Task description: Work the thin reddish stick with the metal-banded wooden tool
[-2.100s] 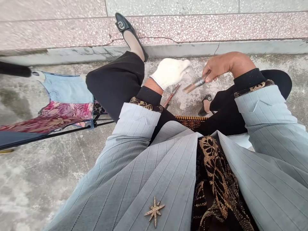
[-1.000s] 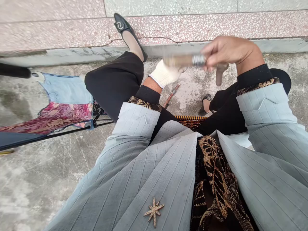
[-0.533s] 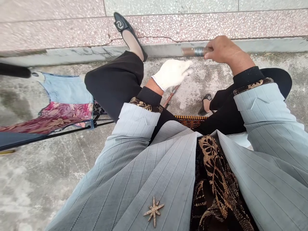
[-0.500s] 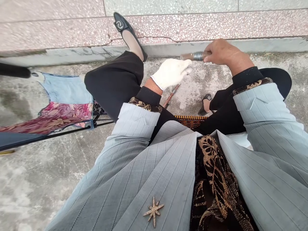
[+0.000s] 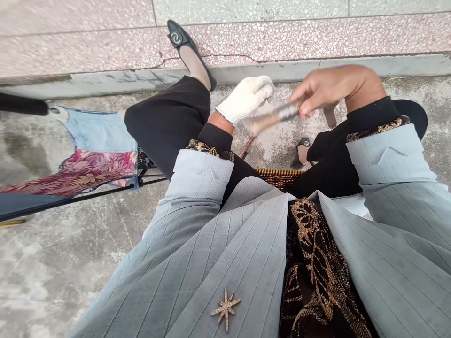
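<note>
My right hand (image 5: 327,89) is bare and pinches a short brown stick-like tool with a silver band (image 5: 273,118), which is blurred by motion. My left hand (image 5: 248,97) wears a white glove and is curled closed just left of the tool's tip; what it holds is hidden. Below both hands a thin reddish rod (image 5: 246,145) lies on the concrete ground, partly hidden by my left forearm. I sit with my black-trousered knees apart, in a grey striped jacket.
A folding stool with blue and floral cloth (image 5: 91,159) stands to the left. A woven basket edge (image 5: 280,174) shows between my knees. My black flat shoes (image 5: 178,37) rest near a pink speckled step (image 5: 317,40).
My right hand came down and toward me from near the step, swinging the tool's tip lower and leftward. My gloved left hand rose slightly.
</note>
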Demonstrator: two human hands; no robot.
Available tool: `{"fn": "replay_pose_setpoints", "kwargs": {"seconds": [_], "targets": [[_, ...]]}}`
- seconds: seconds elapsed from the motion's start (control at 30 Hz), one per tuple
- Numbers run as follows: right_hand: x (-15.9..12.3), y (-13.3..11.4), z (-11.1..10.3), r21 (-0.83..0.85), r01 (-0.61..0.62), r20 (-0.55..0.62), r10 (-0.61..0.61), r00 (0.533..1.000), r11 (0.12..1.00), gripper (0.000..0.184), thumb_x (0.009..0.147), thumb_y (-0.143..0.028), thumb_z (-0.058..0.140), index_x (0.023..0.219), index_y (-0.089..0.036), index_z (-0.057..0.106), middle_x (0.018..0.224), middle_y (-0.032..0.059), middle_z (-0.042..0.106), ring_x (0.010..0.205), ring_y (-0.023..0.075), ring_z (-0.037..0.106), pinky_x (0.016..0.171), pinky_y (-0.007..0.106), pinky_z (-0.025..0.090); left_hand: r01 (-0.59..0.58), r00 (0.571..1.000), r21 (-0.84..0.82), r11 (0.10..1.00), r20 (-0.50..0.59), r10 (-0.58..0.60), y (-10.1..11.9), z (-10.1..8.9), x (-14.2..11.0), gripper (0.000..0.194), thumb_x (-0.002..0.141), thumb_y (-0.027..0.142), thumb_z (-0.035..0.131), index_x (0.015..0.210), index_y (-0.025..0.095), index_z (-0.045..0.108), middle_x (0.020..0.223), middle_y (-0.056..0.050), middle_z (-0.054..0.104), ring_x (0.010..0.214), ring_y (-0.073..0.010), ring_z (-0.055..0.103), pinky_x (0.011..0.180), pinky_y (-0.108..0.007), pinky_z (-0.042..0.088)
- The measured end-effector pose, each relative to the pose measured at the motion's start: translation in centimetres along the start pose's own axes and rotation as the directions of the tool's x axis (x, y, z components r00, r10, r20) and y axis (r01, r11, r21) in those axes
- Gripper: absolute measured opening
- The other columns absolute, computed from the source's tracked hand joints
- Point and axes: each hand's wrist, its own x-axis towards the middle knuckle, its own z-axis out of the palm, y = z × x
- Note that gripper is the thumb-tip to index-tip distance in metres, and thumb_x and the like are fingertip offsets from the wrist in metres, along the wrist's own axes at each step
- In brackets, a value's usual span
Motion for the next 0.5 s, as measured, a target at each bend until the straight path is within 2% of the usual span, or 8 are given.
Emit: {"fn": "replay_pose_setpoints", "kwargs": {"seconds": [0.07,0.13,0.2,0.27,0.33,0.37,0.43,0.5], "targets": [[-0.8,-0.3,-0.5,0.060,0.227,-0.228,-0.208,0.951,0.972,0.029,0.086,-0.045,0.086,0.097,-0.019,0.080,0.090,0.0031,0.072,0.081,0.0141,0.060,0.081,0.030,0.050,0.032,0.999,-0.102,0.994,-0.020,-0.034,-0.5,0.6,0.3,0.050,0.109,0.056,0.033,0.105,0.023,0.070,0.102,-0.009,0.074,0.088,-0.0210,0.059,0.083,-0.041,0.050],[-0.8,-0.1,-0.6,0.148,0.425,-0.499,-0.304,0.812,0.893,0.029,0.086,-0.043,0.086,0.091,-0.016,0.075,0.089,0.0046,0.070,0.074,0.0124,0.059,0.070,0.027,0.049,-0.042,0.998,-0.205,0.978,0.040,0.051,-0.6,1.3,0.2,0.041,0.106,0.051,0.041,0.102,0.022,0.070,0.095,-0.008,0.072,0.082,-0.0203,0.059,0.078,-0.040,0.049],[0.0,0.2,-0.5,0.223,0.545,-0.685,-0.268,0.677,0.808,0.028,0.090,-0.038,0.082,0.085,-0.015,0.067,0.085,0.0051,0.066,0.068,0.0117,0.056,0.064,0.027,0.047,-0.118,0.986,-0.256,0.960,0.087,0.144,-0.2,2.1,0.0,0.034,0.103,0.043,0.046,0.098,0.019,0.068,0.083,-0.005,0.067,0.076,-0.0192,0.059,0.076,-0.038,0.048],[1.1,0.4,-0.4,0.226,0.486,-0.780,-0.142,0.609,0.844,0.027,0.095,-0.038,0.076,0.084,-0.017,0.063,0.084,0.0063,0.064,0.067,0.0130,0.054,0.065,0.031,0.050,-0.145,0.975,-0.240,0.960,0.131,0.180,0.6,2.5,-0.3,0.033,0.103,0.042,0.048,0.095,0.018,0.068,0.076,-0.004,0.063,0.078,-0.0203,0.061,0.079,-0.037,0.048],[2.0,0.3,-0.4,0.090,0.141,-0.788,-0.016,0.616,0.986,0.023,0.096,-0.037,0.075,0.093,-0.015,0.069,0.093,0.0117,0.069,0.077,0.0184,0.059,0.078,0.040,0.056,-0.154,0.969,-0.228,0.961,0.156,0.193,1.2,2.6,-0.5,0.034,0.104,0.044,0.048,0.095,0.019,0.069,0.074,-0.004,0.061,0.081,-0.0219,0.063,0.081,-0.038,0.048],[2.3,0.2,-0.4,-0.049,-0.089,-0.763,0.020,0.646,0.995,0.023,0.095,-0.035,0.076,0.099,-0.013,0.074,0.099,0.0152,0.072,0.085,0.0225,0.062,0.086,0.046,0.056,-0.160,0.969,-0.232,0.959,0.148,0.197,1.4,2.4,-0.5,0.034,0.105,0.044,0.047,0.095,0.019,0.068,0.074,-0.004,0.060,0.081,-0.0222,0.062,0.081,-0.038,0.048],[2.6,0.0,-0.4,-0.350,-0.387,-0.650,0.076,0.756,0.853,0.026,0.095,-0.030,0.076,0.111,-0.009,0.080,0.112,0.0193,0.075,0.101,0.0294,0.065,0.096,0.051,0.052,-0.171,0.976,-0.247,0.954,0.093,0.199,1.5,1.8,-0.7,0.031,0.103,0.040,0.047,0.091,0.020,0.066,0.074,-0.004,0.060,0.077,-0.0215,0.058,0.080,-0.040,0.047],[2.9,0.0,-0.2,-0.518,-0.407,-0.465,0.152,0.872,0.752,0.027,0.097,-0.030,0.077,0.114,-0.010,0.083,0.114,0.0167,0.077,0.105,0.0299,0.066,0.099,0.049,0.049,-0.170,0.983,-0.237,0.957,0.023,0.180,1.3,0.9,-0.8,0.028,0.101,0.039,0.049,0.085,0.022,0.064,0.076,-0.004,0.062,0.073,-0.0202,0.055,0.079,-0.041,0.045]]}}
